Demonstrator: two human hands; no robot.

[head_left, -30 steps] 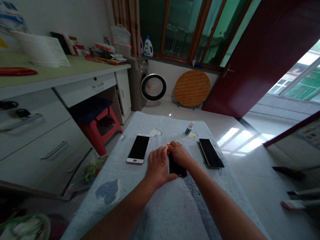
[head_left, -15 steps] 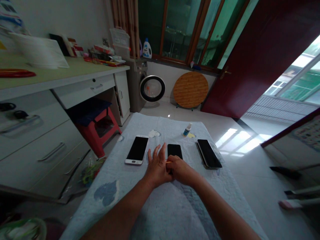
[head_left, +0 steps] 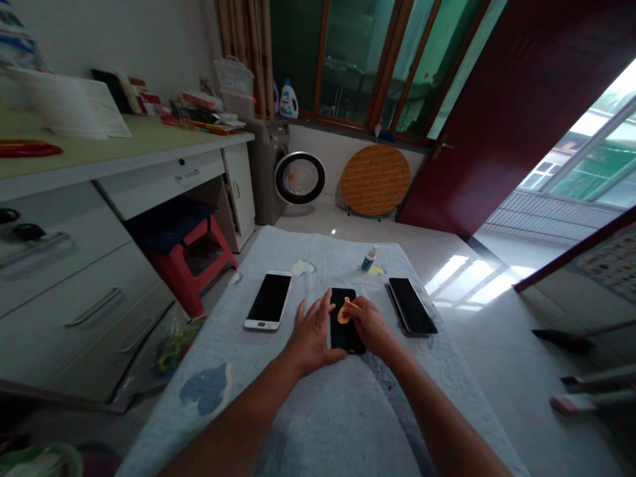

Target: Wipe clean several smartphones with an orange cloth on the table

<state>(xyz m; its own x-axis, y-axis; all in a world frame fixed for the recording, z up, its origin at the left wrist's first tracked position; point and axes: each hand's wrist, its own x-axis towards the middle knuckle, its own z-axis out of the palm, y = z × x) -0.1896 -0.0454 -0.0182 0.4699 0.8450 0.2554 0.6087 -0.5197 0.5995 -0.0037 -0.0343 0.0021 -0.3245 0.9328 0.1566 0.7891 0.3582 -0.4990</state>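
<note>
A black smartphone (head_left: 350,339) lies on the cloth-covered table in front of me, its dark face up. My left hand (head_left: 313,331) is open along its left side, fingers spread and the thumb reaching to its lower edge. Pinched in my right hand (head_left: 368,323) is a small orange cloth (head_left: 344,311), which rests over the middle of that phone. To the left lies a white-framed smartphone (head_left: 269,301) with a black screen. Another dark phone (head_left: 412,306) lies to the right, apparently on top of something lighter. Behind them stands a small spray bottle (head_left: 368,260).
A pale blue patterned cloth (head_left: 308,424) covers the table. On the left are a white desk (head_left: 163,173) and a red stool (head_left: 211,258). Beyond the table, a washing machine (head_left: 265,172) has its round door open, beside a round wooden board (head_left: 376,179).
My right hand has moved right, away from my left hand, bringing the orange cloth into fuller view. More of the middle phone's lower part now shows. The view has shifted slightly.
</note>
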